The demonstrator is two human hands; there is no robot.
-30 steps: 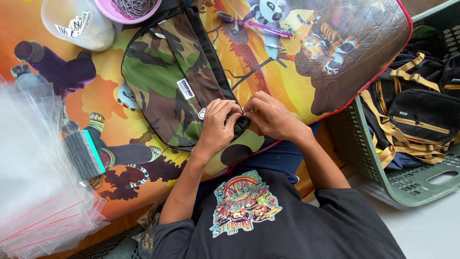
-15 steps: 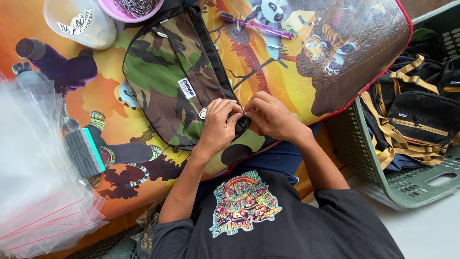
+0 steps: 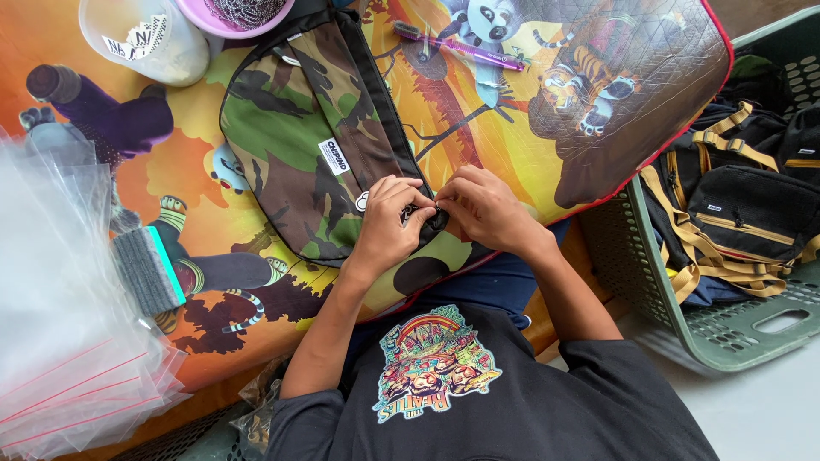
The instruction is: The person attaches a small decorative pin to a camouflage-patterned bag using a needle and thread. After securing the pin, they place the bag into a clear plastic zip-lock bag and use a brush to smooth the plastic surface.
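Both hands pinch at one spot: the left hand (image 3: pixel 389 224) and the right hand (image 3: pixel 483 209) meet fingertip to fingertip over a small dark fitting at the lower edge of the camouflage bag (image 3: pixel 312 141), each grip closed on that fitting or the black trim beside it; exactly which part each finger holds is hidden. The bag lies flat on a bright cartoon-printed mat (image 3: pixel 547 111), its lower end nearest the person.

The hold looks fine and fiddly, so a slip seems the likeliest fault: the small piece could spring out of the fingertips, or the soft bag could slide on the smooth mat if pulled.

A purple pen-like tool (image 3: pixel 457 44) lies on the mat beyond the hands. A white cap (image 3: pixel 145 38) and a pink bowl (image 3: pixel 243 15) sit past the bag's far end. Clear plastic sleeves (image 3: pixel 60 324) are heaped at the left, and a green basket (image 3: pixel 726 341) of black-and-tan bags stands at the right. Nothing crowds the hands.
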